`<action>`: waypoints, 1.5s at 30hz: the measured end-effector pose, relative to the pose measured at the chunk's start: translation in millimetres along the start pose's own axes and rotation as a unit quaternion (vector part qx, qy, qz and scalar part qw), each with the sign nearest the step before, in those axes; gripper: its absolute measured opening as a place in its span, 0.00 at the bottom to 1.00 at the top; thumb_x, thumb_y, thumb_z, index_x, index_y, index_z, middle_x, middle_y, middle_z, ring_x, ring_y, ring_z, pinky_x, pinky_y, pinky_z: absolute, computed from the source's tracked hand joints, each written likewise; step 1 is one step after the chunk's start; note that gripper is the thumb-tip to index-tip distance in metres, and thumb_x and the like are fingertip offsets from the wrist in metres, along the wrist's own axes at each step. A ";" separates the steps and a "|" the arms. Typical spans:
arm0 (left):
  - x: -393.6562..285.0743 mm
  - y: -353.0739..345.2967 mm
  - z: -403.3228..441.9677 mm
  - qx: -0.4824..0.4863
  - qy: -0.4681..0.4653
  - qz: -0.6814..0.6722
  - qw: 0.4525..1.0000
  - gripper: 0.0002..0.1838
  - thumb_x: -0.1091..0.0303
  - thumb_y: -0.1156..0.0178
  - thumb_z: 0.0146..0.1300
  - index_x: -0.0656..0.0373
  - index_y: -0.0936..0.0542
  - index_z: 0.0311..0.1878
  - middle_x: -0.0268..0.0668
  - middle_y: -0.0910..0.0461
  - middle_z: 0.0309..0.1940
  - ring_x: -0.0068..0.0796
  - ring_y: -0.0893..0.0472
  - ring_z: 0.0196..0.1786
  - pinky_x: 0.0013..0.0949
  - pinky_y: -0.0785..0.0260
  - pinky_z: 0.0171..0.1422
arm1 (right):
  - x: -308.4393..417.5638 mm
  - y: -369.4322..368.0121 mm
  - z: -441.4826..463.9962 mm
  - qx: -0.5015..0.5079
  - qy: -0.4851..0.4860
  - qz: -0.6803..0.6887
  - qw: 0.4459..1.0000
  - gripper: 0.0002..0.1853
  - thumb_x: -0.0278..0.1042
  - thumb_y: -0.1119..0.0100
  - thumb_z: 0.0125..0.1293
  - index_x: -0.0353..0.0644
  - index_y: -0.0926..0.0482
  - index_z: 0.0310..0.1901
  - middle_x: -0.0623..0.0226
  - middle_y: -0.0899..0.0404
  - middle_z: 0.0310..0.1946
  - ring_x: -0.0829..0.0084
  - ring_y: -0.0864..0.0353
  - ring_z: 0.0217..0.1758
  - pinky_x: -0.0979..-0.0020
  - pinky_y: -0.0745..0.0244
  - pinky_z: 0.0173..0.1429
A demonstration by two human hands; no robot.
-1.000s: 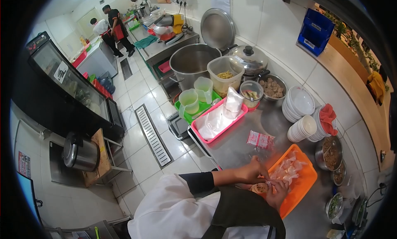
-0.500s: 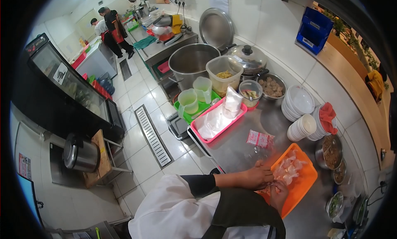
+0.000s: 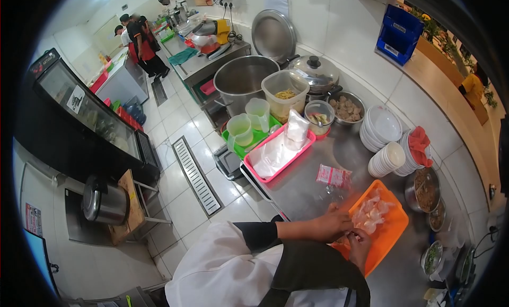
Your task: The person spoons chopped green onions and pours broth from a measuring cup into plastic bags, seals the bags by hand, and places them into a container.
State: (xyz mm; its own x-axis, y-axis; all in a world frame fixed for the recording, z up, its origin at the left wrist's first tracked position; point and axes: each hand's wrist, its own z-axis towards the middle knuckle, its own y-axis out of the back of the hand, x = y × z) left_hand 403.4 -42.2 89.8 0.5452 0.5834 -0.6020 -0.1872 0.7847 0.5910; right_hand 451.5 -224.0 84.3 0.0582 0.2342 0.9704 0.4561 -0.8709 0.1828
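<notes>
My left hand (image 3: 335,225) and my right hand (image 3: 359,246) meet at the near left edge of an orange tray (image 3: 383,248). The fingers of both are pinched together; what lies between them is too small and covered to name. Small clear plastic bags with pale contents (image 3: 373,212) lie in the tray beyond my hands. A red and white printed packet (image 3: 333,176) rests on the steel counter (image 3: 297,197) past the left hand.
A pink tray (image 3: 270,174) with plastic bags, green tray (image 3: 258,139) with jugs, large pot (image 3: 241,79), stacked bowls (image 3: 383,125), and food bowls (image 3: 422,190) stand around the counter. People (image 3: 139,44) stand far back left; another person (image 3: 472,89) is beyond the ledge.
A round, speckled item seen by my right hand one second ago no longer shows. My hands have drawn closer together. The people at the back have shifted, and the view has tilted slightly.
</notes>
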 end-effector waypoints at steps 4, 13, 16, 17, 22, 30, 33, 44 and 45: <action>2.8 3.0 3.2 0.002 0.018 0.012 1.000 0.06 0.73 0.38 0.53 0.58 0.25 0.33 0.38 0.25 0.29 0.41 0.23 0.37 0.43 0.38 0.43 | 4.5 -5.5 -2.8 -0.022 0.134 -0.085 0.987 0.08 0.17 0.35 0.51 0.36 0.18 0.34 0.62 0.19 0.36 0.66 0.23 0.44 0.68 0.30 0.52; 4.6 5.9 6.6 -0.005 0.019 -0.030 0.999 0.06 0.75 0.38 0.51 0.60 0.26 0.30 0.40 0.26 0.27 0.43 0.24 0.35 0.42 0.37 0.40 | 5.7 -9.3 -1.2 -0.009 0.219 -0.183 0.958 0.09 0.25 0.32 0.48 0.40 0.19 0.33 0.66 0.18 0.36 0.61 0.26 0.45 0.61 0.34 0.54; 0.5 9.9 11.0 0.009 -0.004 -0.005 1.000 0.06 0.75 0.38 0.51 0.60 0.26 0.30 0.38 0.27 0.28 0.41 0.25 0.37 0.42 0.38 0.43 | 12.5 -11.2 -1.7 -0.015 0.238 -0.244 0.940 0.09 0.27 0.32 0.49 0.42 0.18 0.34 0.68 0.18 0.37 0.61 0.27 0.46 0.59 0.39 0.57; -2.6 12.6 12.6 0.019 -0.014 0.010 1.000 0.06 0.75 0.38 0.51 0.60 0.26 0.30 0.38 0.27 0.28 0.41 0.25 0.38 0.42 0.39 0.44 | 10.3 -11.4 -1.9 -0.021 0.237 -0.248 0.939 0.08 0.27 0.33 0.49 0.43 0.18 0.33 0.68 0.18 0.37 0.61 0.27 0.47 0.59 0.40 0.58; -8.8 17.0 14.8 -0.003 -0.009 0.009 1.000 0.06 0.71 0.38 0.55 0.58 0.26 0.31 0.35 0.26 0.29 0.37 0.26 0.40 0.43 0.42 0.47 | 5.3 -11.0 -0.7 -0.061 0.278 -0.276 0.918 0.08 0.26 0.34 0.48 0.44 0.18 0.33 0.69 0.18 0.36 0.62 0.29 0.49 0.59 0.42 0.57; -11.0 30.3 21.6 0.086 0.003 0.072 0.994 0.09 0.61 0.38 0.57 0.54 0.24 0.30 0.34 0.25 0.24 0.37 0.25 0.35 0.44 0.45 0.47 | 2.6 -9.2 -2.4 -0.043 0.293 -0.282 0.912 0.07 0.30 0.37 0.51 0.42 0.19 0.33 0.69 0.20 0.34 0.62 0.30 0.47 0.60 0.42 0.56; -1.0 23.2 24.7 0.109 -0.041 0.054 0.992 0.08 0.62 0.38 0.56 0.54 0.24 0.29 0.35 0.25 0.22 0.39 0.24 0.32 0.43 0.45 0.46 | 7.6 -10.4 -2.3 -0.045 0.289 -0.284 0.913 0.07 0.29 0.38 0.51 0.42 0.19 0.34 0.69 0.20 0.34 0.62 0.30 0.46 0.61 0.42 0.55; -13.6 23.7 28.2 0.057 0.018 0.024 0.998 0.03 0.66 0.41 0.57 0.53 0.21 0.31 0.37 0.24 0.21 0.38 0.23 0.30 0.43 0.46 0.45 | 0.7 -16.4 2.4 -0.082 0.312 -0.202 0.925 0.08 0.28 0.38 0.57 0.37 0.18 0.38 0.66 0.19 0.37 0.62 0.30 0.53 0.58 0.41 0.59; -13.5 23.2 28.4 0.066 0.025 0.026 0.997 0.03 0.66 0.41 0.57 0.53 0.21 0.31 0.36 0.24 0.21 0.38 0.23 0.30 0.43 0.46 0.46 | 0.2 -16.7 3.3 -0.082 0.315 -0.195 0.925 0.08 0.27 0.38 0.57 0.37 0.17 0.39 0.67 0.19 0.38 0.62 0.30 0.53 0.58 0.42 0.60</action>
State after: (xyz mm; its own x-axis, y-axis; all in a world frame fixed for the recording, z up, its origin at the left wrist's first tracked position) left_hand 414.8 -37.9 126.9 0.4963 0.6343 -0.5928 -0.1030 0.7210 0.6852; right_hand 446.8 -207.9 80.9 -0.6352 0.2919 0.7151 0.1891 -0.8389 0.5104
